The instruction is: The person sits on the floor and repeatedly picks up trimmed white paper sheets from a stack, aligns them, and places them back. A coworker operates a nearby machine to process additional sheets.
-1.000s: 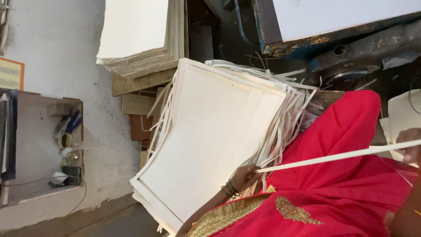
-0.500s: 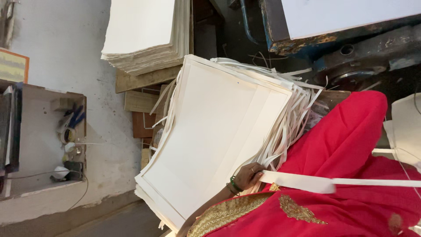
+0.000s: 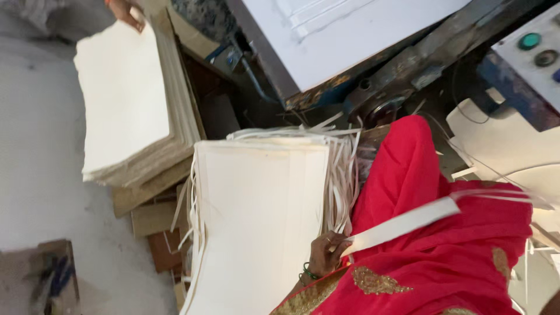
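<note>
One hand (image 3: 325,252) shows, w/ green bangles at the wrist, at the lower right edge of the big paper stack (image 3: 262,227). Can't tell for sure which hand it is; taken here as the left. Fingers closed, pinching the near end of a long white strip (image 3: 402,224). Strip runs up and to the right from the hand, away from the stack, across the red cloth (image 3: 443,245). The other hand isn't visible, so can't say if it's open or closed.

Stack lies just left of the red cloth, sheets cream-white, top sheet flat. Loose trimmed strips (image 3: 341,169) hang in a bunch along the stack's right edge and top edge, touching it. More thin strips trail down the stack's left side.

Red cloth has gold embroidery (image 3: 373,283) near the hand, below the strip.

Left of and above the stack: second paper pile (image 3: 125,99), sitting on wood boards (image 3: 149,192). Another person's hand (image 3: 125,11) touches that pile's top corner.

Above the stack: cutting machine (image 3: 373,87), dark metal frame, w/ white sheet (image 3: 344,35) on its bed. Right of that, panel w/ round buttons (image 3: 536,49), one green. Grey floor (image 3: 41,192) left of the pile.
</note>
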